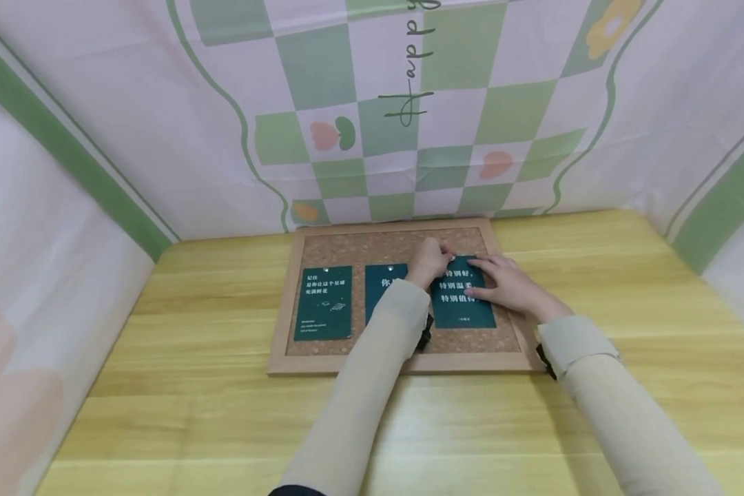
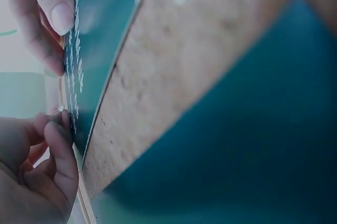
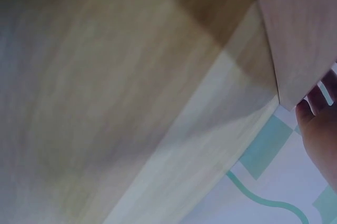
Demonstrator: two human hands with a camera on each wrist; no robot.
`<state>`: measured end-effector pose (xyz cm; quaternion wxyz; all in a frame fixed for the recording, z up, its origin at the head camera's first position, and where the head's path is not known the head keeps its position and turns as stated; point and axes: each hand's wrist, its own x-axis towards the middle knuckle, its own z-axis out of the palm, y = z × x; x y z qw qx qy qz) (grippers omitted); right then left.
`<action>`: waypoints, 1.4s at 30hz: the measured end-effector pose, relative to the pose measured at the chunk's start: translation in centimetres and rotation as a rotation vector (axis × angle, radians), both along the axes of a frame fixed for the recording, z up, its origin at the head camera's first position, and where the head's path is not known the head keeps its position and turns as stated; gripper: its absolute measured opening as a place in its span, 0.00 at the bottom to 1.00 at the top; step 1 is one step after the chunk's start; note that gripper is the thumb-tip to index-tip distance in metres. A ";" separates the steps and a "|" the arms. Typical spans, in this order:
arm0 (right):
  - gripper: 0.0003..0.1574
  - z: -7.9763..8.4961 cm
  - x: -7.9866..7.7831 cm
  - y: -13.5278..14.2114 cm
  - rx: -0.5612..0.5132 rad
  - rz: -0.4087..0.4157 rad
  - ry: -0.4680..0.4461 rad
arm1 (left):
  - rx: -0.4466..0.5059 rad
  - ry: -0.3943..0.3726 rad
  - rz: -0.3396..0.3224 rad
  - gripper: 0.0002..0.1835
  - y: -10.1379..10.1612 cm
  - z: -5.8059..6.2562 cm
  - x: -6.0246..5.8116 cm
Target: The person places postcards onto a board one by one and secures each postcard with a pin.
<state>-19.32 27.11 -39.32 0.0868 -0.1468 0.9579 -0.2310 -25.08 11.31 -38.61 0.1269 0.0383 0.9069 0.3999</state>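
A wood-framed cork board (image 1: pixel 397 241) lies on the table with three dark green cards in a row. At the top edge of the right card (image 1: pixel 465 315), my left hand (image 1: pixel 430 263) pinches a small pale pushpin (image 2: pixel 61 108) between thumb and fingers. My right hand (image 1: pixel 516 286) rests on the same card's right side, its fingers spread over the white lettering. The left card (image 1: pixel 322 310) and the middle card (image 1: pixel 376 293) each show a small pale pin at the top; my left forearm hides much of the middle one. In the right wrist view, my right hand (image 3: pixel 321 129) shows beyond the frame's edge.
The wooden table (image 1: pixel 180 386) extends around the board. Behind it hangs a patterned cloth (image 1: pixel 384 96) with green checks, which meets the board's far edge. More cloth closes off the left and right sides.
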 end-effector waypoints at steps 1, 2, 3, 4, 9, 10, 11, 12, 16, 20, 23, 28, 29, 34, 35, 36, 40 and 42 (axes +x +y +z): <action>0.44 0.0 0.0 0.0 0.000 -0.002 0.001 | -0.017 0.011 -0.001 0.10 0.1 0.1 0.1; 0.44 -0.1 0.0 0.1 0.000 -0.003 0.002 | -0.042 0.024 -0.001 0.10 0.1 0.1 0.1; 0.44 -0.1 0.0 0.1 0.001 -0.002 0.004 | -0.064 0.032 0.000 0.10 0.2 0.2 0.1; 0.44 -0.1 0.1 0.1 0.000 -0.001 0.004 | -0.088 0.037 0.003 0.10 0.2 0.3 0.1; 0.44 -0.1 0.1 0.0 -0.008 -0.001 0.001 | -0.149 0.045 0.000 0.09 0.3 0.7 0.1; 0.44 -0.1 0.1 0.0 -0.010 -0.004 0.000 | -0.144 0.042 0.005 0.09 0.3 0.8 0.1; 0.44 -0.1 0.1 0.0 -0.011 -0.005 0.000 | -0.133 0.040 0.008 0.09 0.3 0.8 0.0; 0.44 -0.1 0.1 0.1 -0.011 -0.007 0.000 | -0.113 0.030 0.018 0.09 0.3 0.8 0.0; 0.44 -0.2 0.1 0.0 -0.013 -0.010 -0.001 | -0.005 -0.021 0.060 0.09 0.1 0.6 -0.2; 0.44 -0.3 0.1 0.0 -0.017 -0.010 -0.001 | 0.119 -0.080 0.108 0.09 0.1 0.3 -0.5; 0.44 -0.3 0.0 0.1 -0.015 -0.010 0.000 | 0.199 -0.102 0.150 0.07 0.0 0.1 -0.7; 0.45 -0.4 0.0 0.0 -0.012 -0.010 0.000 | 0.285 -0.142 0.216 0.07 -0.2 0.0 -0.8; 0.45 -0.4 0.0 0.0 -0.013 -0.010 0.000 | 0.291 -0.148 0.224 0.07 -0.2 0.0 -0.8; 0.45 -0.4 0.0 0.0 -0.016 -0.007 -0.002 | 0.302 -0.159 0.245 0.06 -0.2 -0.1 -0.9; 0.44 -0.3 0.0 0.0 -0.018 -0.008 -0.001 | 0.307 -0.160 0.249 0.05 -0.2 -0.1 -0.9; 0.44 -0.3 0.0 0.0 -0.020 -0.007 0.000 | 0.312 -0.161 0.252 0.05 -0.2 -0.1 -0.9; 0.44 -0.3 0.0 0.0 -0.020 -0.007 0.002 | 0.335 -0.162 0.260 0.05 -0.1 -0.1 -0.9; 0.45 -0.4 0.0 0.0 -0.016 -0.006 0.002 | 0.328 -0.155 0.258 0.05 -0.1 -0.1 -0.8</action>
